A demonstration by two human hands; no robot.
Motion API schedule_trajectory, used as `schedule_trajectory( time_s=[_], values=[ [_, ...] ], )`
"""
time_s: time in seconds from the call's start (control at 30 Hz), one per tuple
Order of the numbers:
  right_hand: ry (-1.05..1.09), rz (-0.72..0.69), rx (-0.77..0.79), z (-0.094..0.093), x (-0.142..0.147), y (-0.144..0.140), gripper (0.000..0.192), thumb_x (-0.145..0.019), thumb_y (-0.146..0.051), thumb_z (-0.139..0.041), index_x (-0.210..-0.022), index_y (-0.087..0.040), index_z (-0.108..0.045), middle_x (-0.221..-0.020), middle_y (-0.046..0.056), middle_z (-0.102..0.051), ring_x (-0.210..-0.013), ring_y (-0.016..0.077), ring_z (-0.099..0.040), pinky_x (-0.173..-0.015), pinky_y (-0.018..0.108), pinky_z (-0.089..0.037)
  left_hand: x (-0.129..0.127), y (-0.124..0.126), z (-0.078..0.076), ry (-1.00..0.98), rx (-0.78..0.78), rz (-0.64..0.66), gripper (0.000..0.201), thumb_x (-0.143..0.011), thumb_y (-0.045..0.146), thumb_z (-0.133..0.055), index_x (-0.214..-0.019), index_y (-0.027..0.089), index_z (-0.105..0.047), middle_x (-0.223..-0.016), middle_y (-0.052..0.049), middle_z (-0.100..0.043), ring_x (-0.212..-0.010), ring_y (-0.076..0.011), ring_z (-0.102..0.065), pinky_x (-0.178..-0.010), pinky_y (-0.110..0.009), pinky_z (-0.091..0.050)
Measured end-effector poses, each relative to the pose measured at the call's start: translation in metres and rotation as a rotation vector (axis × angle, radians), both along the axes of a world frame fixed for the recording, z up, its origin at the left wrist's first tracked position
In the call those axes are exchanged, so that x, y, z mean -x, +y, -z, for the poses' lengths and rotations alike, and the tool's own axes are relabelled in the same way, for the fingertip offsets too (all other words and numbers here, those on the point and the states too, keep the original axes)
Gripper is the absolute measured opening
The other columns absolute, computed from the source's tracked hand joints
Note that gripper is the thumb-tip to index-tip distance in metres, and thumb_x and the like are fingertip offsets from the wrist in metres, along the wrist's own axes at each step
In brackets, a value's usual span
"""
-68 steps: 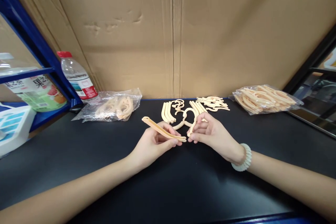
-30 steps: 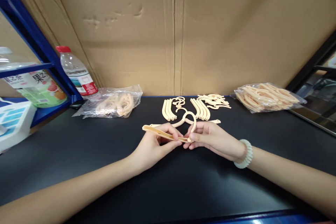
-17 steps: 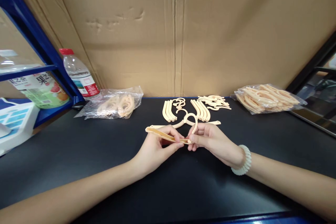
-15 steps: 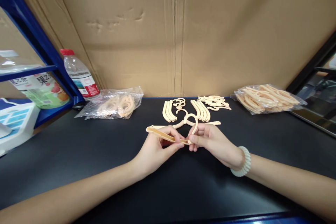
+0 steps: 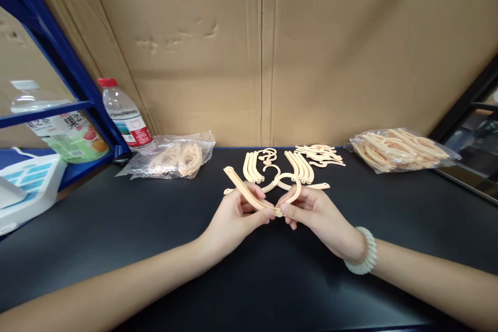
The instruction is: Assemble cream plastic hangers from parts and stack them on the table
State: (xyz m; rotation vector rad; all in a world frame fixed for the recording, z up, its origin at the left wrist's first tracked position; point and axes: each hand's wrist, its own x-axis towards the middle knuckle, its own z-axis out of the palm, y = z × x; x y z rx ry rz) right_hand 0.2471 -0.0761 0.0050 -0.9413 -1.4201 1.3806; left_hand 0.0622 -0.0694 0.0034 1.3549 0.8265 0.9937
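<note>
1. So, the left hand (image 5: 233, 218) is pinching a long beige hanger arm (image 5: 249, 196) just above the black table (image 5: 116, 249).
2. Its long axis runs diagonally: far end points up-left toward the cardboard wall (image 5: 272, 62), near end sits at the fingertips.
3. The right hand (image 5: 315, 212) grips a curved hook piece (image 5: 292, 193), meeting that near end.
4. Loose hanger parts (image 5: 295, 163) lie just behind.

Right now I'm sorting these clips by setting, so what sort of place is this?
Probably a small assembly or packing bench in a workshop or stockroom. Clear bags of beige plastic parts lie on a black worktop, loose hanger pieces are laid in rows, and flattened cardboard and blue shelving stand behind.
</note>
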Motion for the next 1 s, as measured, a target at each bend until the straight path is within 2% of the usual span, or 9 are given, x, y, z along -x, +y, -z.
schedule_trajectory(
  time_s=[0.27,0.4,0.5,0.6,0.67,0.77,0.87,1.0],
  values=[
    [-0.062,-0.043,-0.094,0.002,-0.001,0.003,0.029,-0.079,-0.047,-0.069,-0.080,-0.018,-0.065,-0.070,0.001,-0.062,-0.051,0.0102,-0.049,-0.052,0.027,-0.044,0.000,0.001,-0.001,-0.039,0.075,-0.054,0.038,-0.072,0.021,-0.078,-0.094,0.018,-0.048,-0.074,0.002,-0.069,-0.074,-0.0150,-0.069,-0.070,-0.028,-0.055],
    [-0.043,-0.061,-0.088,0.003,0.001,0.002,0.029,-0.077,-0.046,-0.071,-0.082,-0.018,-0.064,-0.071,0.001,-0.062,-0.054,0.0111,-0.053,-0.052,0.027,-0.048,-0.001,0.000,-0.003,-0.026,0.074,-0.003,0.040,-0.073,0.021,-0.077,-0.100,0.018,-0.047,-0.084,0.000,-0.070,-0.077,-0.0152,-0.069,-0.066,-0.026,-0.056],
    [-0.044,-0.079,-0.079,0.001,0.001,0.001,0.029,-0.076,-0.045,-0.072,-0.079,-0.018,-0.062,-0.069,0.001,-0.063,-0.055,0.0123,-0.056,-0.052,0.027,-0.050,-0.002,-0.001,-0.003,-0.019,0.091,0.041,0.039,-0.072,0.019,-0.078,-0.098,0.017,-0.048,-0.078,-0.001,-0.071,-0.076,-0.0158,-0.070,-0.069,-0.027,-0.055],
    [-0.122,-0.030,-0.131,-0.003,-0.004,0.005,0.028,-0.081,-0.046,-0.067,-0.079,-0.018,-0.064,-0.067,0.001,-0.064,-0.051,0.0117,-0.056,-0.050,0.027,-0.051,-0.001,-0.001,-0.004,-0.041,0.100,0.013,0.039,-0.070,0.019,-0.079,-0.095,0.017,-0.049,-0.077,-0.001,-0.072,-0.072,-0.0157,-0.070,-0.072,-0.029,-0.055],
    [-0.217,0.095,-0.251,-0.007,-0.014,0.013,0.027,-0.087,-0.044,-0.060,-0.081,-0.018,-0.066,-0.070,0.002,-0.065,-0.053,0.0128,-0.057,-0.051,0.028,-0.051,-0.001,-0.001,-0.005,-0.048,0.109,-0.015,0.038,-0.070,0.020,-0.079,-0.094,0.017,-0.050,-0.076,-0.001,-0.071,-0.071,-0.0154,-0.070,-0.073,-0.029,-0.055],
    [-0.469,0.270,-0.589,-0.010,-0.033,0.032,0.019,-0.090,-0.035,-0.058,-0.086,-0.020,-0.069,-0.079,0.004,-0.068,-0.068,0.0177,-0.062,-0.061,0.032,-0.052,-0.001,-0.001,-0.006,-0.046,0.118,-0.034,0.037,-0.071,0.021,-0.079,-0.092,0.017,-0.049,-0.075,0.000,-0.071,-0.071,-0.0142,-0.069,-0.073,-0.028,-0.054],
    [-0.763,0.206,-0.910,-0.007,-0.051,0.054,0.012,-0.089,-0.023,-0.059,-0.088,-0.020,-0.070,-0.087,0.006,-0.069,-0.086,0.0228,-0.062,-0.082,0.041,-0.050,-0.001,-0.001,-0.007,-0.036,0.119,-0.043,0.036,-0.071,0.022,-0.079,-0.092,0.017,-0.049,-0.075,0.000,-0.071,-0.072,-0.0136,-0.069,-0.074,-0.026,-0.054],
    [-0.972,0.094,-1.019,0.002,-0.061,0.075,0.015,-0.088,-0.015,-0.058,-0.092,-0.020,-0.072,-0.103,0.009,-0.066,-0.100,0.0253,-0.057,-0.090,0.044,-0.047,-0.001,0.000,-0.007,-0.023,0.111,-0.044,0.036,-0.072,0.022,-0.078,-0.092,0.017,-0.049,-0.076,-0.001,-0.072,-0.072,-0.0138,-0.069,-0.074,-0.027,-0.054]
  ],
)
